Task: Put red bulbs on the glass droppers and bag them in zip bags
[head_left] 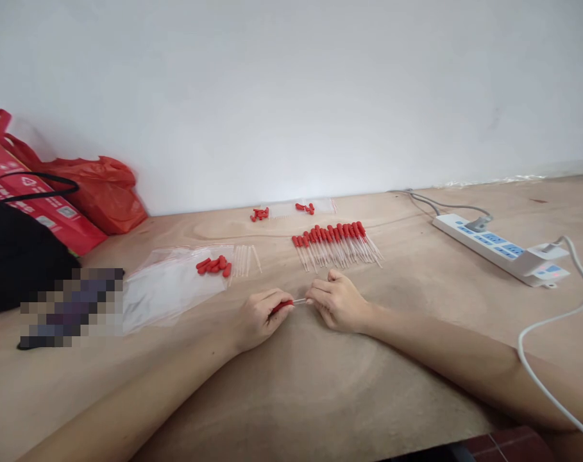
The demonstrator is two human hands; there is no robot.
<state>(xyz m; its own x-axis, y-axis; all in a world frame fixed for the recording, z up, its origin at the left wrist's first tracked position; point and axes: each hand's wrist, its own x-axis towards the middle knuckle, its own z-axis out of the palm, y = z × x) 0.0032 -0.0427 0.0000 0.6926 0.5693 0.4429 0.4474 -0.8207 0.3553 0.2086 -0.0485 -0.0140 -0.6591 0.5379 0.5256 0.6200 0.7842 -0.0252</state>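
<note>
My left hand (pixel 265 316) is closed around a red rubber bulb (pixel 282 306). From the bulb a thin clear tube (pixel 299 301) runs to the right, and the fingertips of my right hand (pixel 337 301) pinch its other end. Beyond my right hand lies a row of red-capped droppers (pixel 337 236), bulbs pointing away from me. Several loose red bulbs (pixel 214 265) rest on a clear plastic bag (pixel 176 282) beyond my left hand, with bare clear tubes (pixel 245 260) beside them.
Near the wall, more red bulbs (pixel 260 214) lie by another clear bag (pixel 284 208). A white power strip (pixel 493 244) with cables is at the right. Red bags (pixel 103 192) and a black cloth item (pixel 22 256) stand at the left of the wooden table (pixel 281 398).
</note>
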